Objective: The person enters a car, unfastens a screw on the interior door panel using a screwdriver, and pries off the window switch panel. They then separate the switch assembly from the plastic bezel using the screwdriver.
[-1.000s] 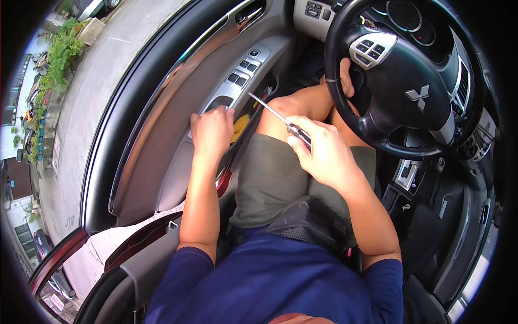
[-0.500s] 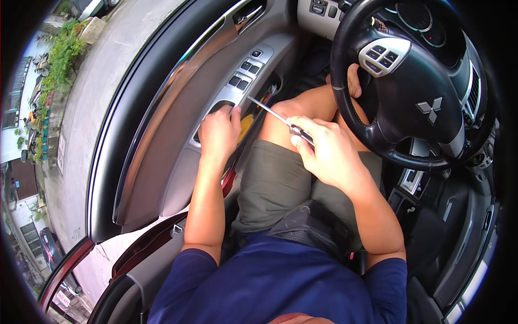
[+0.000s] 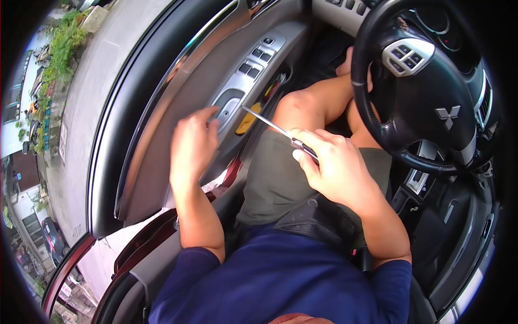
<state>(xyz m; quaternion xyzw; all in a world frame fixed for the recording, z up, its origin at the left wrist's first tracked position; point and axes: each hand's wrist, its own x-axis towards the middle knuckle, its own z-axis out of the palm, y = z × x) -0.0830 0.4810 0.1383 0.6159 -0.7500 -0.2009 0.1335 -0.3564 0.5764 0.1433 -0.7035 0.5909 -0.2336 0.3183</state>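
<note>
Screwdriver in the right hand, left hand loose by the door

The right hand's fingers [image 3: 310, 135] are closed around the handle of a screwdriver [image 3: 268, 122], the thumb along its near side; that grip probably keeps the slim shaft free and the tip easy to steer. The tip points at the door panel [image 3: 162, 141], just beside the inner edge of the silver switch plate [image 3: 230, 89]. The left hand [image 3: 194, 141], blurred, has its fingers half curled with a gap at the thumb, nothing visible in them, near the plate's rear end; contact I cannot tell. In the pocket along the door's lower edge lies a yellow item [image 3: 248, 120], presumably stowed within reach. Beyond the knees stands the steering wheel [image 3: 360, 86].
</note>
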